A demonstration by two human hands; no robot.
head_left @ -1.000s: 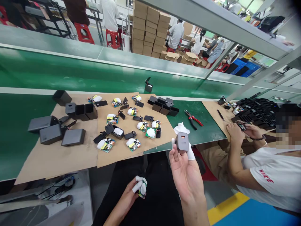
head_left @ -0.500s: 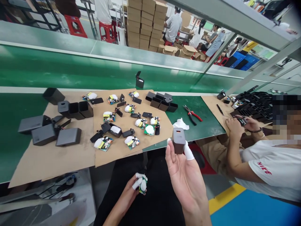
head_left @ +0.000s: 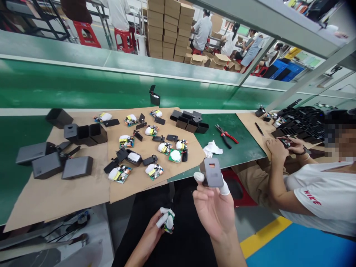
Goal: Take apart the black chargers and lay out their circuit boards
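Note:
My right hand point(head_left: 214, 205) holds a dark grey charger housing point(head_left: 211, 172) upright between fingertips that wear white finger cots, its orange port facing me, just in front of the bench edge. Lower down over my lap, my left hand point(head_left: 160, 227) pinches a small green circuit board point(head_left: 168, 221) with a white part, also with cots on the fingers. Several more such circuit boards point(head_left: 155, 171) and black caps lie on the cardboard sheet point(head_left: 83, 189) ahead.
Grey housings point(head_left: 77, 167) lie at the left, open black shells point(head_left: 189, 123) at the back, red-handled pliers point(head_left: 226, 136) and a white cloth point(head_left: 212, 148) on the green mat. A co-worker point(head_left: 311, 193) sits at my right, hands on small parts. Carton stacks stand beyond the conveyor.
My right hand has drawn the housing slightly lower and closer and tilted it toward me. The view has drifted so the bench sits further left. My left hand has barely moved.

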